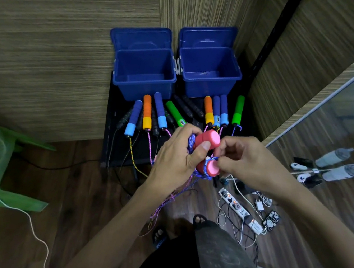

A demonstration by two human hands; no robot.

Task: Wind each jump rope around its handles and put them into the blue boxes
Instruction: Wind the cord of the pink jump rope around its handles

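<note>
Winding: pink handles (207,139) are paired in my left hand (178,155), blue-purple rope (192,145) partly wrapped round them
Handle axis: both long axes run side by side, ends toward me and up-right; upper pink end near my thumb, lower pink end (212,167) just below it
Left hand: curled round the pair from the left, thumb pressed on the upper handle, holding the bundle above the near edge of the black mat (113,105)
Right hand (247,161): comes in from the right, fingertips pinching the rope at the lower handle's end; touching the bundle
Key relation: rope feed point is on the right side of the bundle, so my right hand is the nearer one to carry the next turn; left only holds
Loose rope (164,206): hangs from under the bundle, down-left past my left wrist toward the floor; plenty unwound, I judge
Blue boxes: left box (144,75) and right box (209,76) stand open beyond the bundle, lids up, nothing visible inside
Nearer box: roughly equal; right box slightly more in line with the bundle, I judge
Other ropes: row of handles between the bundle and the boxes, e.g. orange handle (146,114), green handle (238,109), cords trailing off the mat edge
Risk: hanging cords lie close together, so a snag is possible
</note>
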